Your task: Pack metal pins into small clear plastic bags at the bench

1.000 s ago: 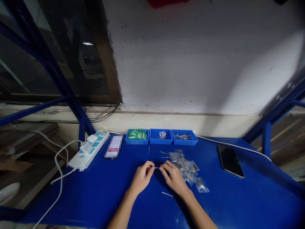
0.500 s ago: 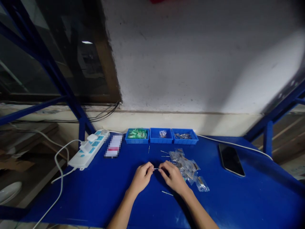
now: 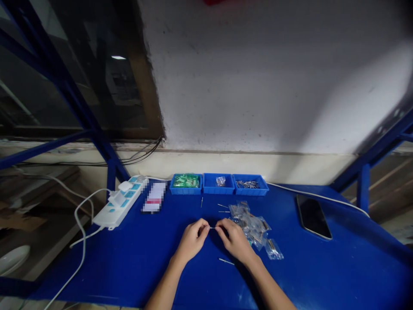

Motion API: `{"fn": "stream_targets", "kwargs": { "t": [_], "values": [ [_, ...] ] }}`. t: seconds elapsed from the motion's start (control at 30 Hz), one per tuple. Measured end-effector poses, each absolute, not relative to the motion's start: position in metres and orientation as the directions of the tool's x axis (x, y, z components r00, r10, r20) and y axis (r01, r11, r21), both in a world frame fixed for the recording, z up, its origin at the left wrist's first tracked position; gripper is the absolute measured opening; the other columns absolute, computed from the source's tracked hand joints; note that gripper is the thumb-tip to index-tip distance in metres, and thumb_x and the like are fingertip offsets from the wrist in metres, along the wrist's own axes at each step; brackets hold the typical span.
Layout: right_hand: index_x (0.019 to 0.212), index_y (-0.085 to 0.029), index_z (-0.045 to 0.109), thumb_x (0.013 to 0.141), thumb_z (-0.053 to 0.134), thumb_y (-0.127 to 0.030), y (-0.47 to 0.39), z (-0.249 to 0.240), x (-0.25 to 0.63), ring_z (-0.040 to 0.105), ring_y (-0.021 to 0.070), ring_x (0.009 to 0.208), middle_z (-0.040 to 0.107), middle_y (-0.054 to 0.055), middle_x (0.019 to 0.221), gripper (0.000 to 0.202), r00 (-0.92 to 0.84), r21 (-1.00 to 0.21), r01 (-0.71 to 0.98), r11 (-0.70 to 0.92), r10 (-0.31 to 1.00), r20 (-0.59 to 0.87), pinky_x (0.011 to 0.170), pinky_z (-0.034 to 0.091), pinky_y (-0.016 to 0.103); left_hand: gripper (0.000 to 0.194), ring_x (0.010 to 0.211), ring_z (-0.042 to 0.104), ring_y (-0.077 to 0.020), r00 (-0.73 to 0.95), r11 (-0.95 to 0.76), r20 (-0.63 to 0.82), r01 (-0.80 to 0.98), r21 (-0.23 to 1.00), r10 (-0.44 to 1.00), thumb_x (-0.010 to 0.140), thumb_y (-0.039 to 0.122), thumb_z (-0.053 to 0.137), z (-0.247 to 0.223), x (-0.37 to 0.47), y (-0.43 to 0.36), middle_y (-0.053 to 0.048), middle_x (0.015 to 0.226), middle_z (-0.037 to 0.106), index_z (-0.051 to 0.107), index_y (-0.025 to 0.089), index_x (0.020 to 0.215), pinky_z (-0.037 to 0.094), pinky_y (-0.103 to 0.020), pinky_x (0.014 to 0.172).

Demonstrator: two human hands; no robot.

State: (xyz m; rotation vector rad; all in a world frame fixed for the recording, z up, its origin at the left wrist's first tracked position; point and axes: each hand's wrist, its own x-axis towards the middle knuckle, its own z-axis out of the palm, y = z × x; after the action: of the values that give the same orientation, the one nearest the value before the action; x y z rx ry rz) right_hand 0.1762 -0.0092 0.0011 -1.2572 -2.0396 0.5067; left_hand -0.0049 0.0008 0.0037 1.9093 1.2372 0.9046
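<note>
My left hand (image 3: 192,239) and my right hand (image 3: 235,241) meet over the middle of the blue table. Between their fingertips they pinch a thin metal blind rivet (image 3: 212,227), one end in each hand; its ends are hidden by the fingers. Right beside my right hand lies a pile of small clear plastic bags (image 3: 254,226) with metal pieces inside. One loose rivet (image 3: 226,261) rests nearer to me, below the hands. Two more rivets (image 3: 223,211) lie just beyond my right hand, and another rivet (image 3: 201,202) lies farther back.
Three blue bins line the back edge: one with green packets (image 3: 186,181), one with a small clear bag (image 3: 220,181), one full of rivets (image 3: 248,184). A power strip (image 3: 121,204) with cables and a blurred-out phone-like object (image 3: 155,198) are left; a dark phone (image 3: 313,216) is right.
Almost nothing differs. The fingers of my left hand have shifted very slightly to the right along the rivet, leaving a shorter stretch of it showing.
</note>
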Motion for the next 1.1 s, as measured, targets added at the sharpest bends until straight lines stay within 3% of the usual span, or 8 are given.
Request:
{"fn": "stream_targets", "kwargs": {
  "t": [0.1,0.23,0.5,0.63,0.8,0.93,1.1],
  "values": [
    [0.1,-0.021,0.052,0.088,0.051,-0.026,-0.0096,0.0014,0.1763,0.055,0.0176,0.073,0.058,0.002,0.078,0.013,-0.298,-0.653,0.615,0.441,0.897,0.326,0.066,0.042,0.028,0.027,0.06,0.049,-0.0116,0.303,-0.315,0.18,0.492,0.812,0.936,0.091,0.035,0.039,0.0028,-0.0045,0.0016,0.002,0.063,0.053,0.053,0.018,0.075,0.034,-0.021,0.058],
    [0.087,-0.022,0.052,0.089,0.047,-0.021,-0.0076,0.0001,0.1759,0.054,0.0175,0.074,0.058,0.002,0.079,0.006,-0.327,-0.631,0.615,0.473,0.881,0.342,0.067,0.041,0.028,0.029,0.058,0.048,-0.0113,0.312,-0.313,0.17,0.497,0.809,0.935,0.091,0.035,0.038,0.0021,-0.0045,0.0017,0.003,0.063,0.052,0.052,0.018,0.073,0.034,-0.021,0.057],
    [0.087,-0.021,0.052,0.092,0.042,-0.022,-0.006,-0.0034,0.1758,0.055,0.0185,0.076,0.06,0.004,0.082,0.011,-0.305,-0.629,0.621,0.467,0.884,0.356,0.068,0.041,0.029,0.022,0.061,0.052,-0.012,0.307,-0.292,0.155,0.471,0.833,0.939,0.091,0.036,0.04,0.0011,-0.006,0.0015,0.002,0.067,0.055,0.055,0.019,0.092,0.034,-0.021,0.056],
    [0.086,-0.021,0.053,0.092,0.042,-0.024,-0.0074,-0.0013,0.1757,0.055,0.0184,0.076,0.06,0.004,0.081,0.012,-0.301,-0.633,0.621,0.463,0.886,0.353,0.069,0.041,0.029,0.022,0.062,0.051,-0.0119,0.325,-0.316,0.168,0.481,0.817,0.931,0.091,0.034,0.041,0.0017,-0.0064,0.001,0.002,0.067,0.054,0.055,0.019,0.086,0.034,-0.021,0.057],
    [0.099,-0.021,0.052,0.087,0.052,-0.025,-0.0089,0.0003,0.1759,0.055,0.018,0.073,0.058,0.003,0.078,0.013,-0.294,-0.658,0.607,0.446,0.895,0.336,0.068,0.042,0.029,0.024,0.061,0.05,-0.0116,0.312,-0.312,0.172,0.484,0.817,0.934,0.092,0.033,0.038,0.0013,-0.006,0.0018,0.002,0.066,0.054,0.052,0.019,0.079,0.035,-0.021,0.059],
    [0.089,-0.022,0.052,0.088,0.048,-0.021,-0.0087,0.0012,0.1757,0.054,0.0177,0.073,0.057,0.003,0.078,0.004,-0.313,-0.638,0.612,0.467,0.884,0.346,0.067,0.041,0.028,0.027,0.057,0.047,-0.0108,0.316,-0.3,0.154,0.491,0.818,0.936,0.093,0.033,0.035,0.0022,-0.0056,0.0018,0.003,0.063,0.052,0.049,0.019,0.074,0.033,-0.021,0.057],
    [0.085,-0.022,0.05,0.091,0.043,-0.021,-0.0078,0.0022,0.1752,0.053,0.0176,0.074,0.058,0.003,0.08,0.009,-0.317,-0.63,0.614,0.476,0.879,0.355,0.068,0.04,0.029,0.028,0.06,0.05,-0.0117,0.317,-0.304,0.16,0.482,0.822,0.935,0.093,0.035,0.036,0.0042,-0.0051,0.0006,0.002,0.066,0.054,0.052,0.019,0.076,0.035,-0.022,0.059]
  ]
}}
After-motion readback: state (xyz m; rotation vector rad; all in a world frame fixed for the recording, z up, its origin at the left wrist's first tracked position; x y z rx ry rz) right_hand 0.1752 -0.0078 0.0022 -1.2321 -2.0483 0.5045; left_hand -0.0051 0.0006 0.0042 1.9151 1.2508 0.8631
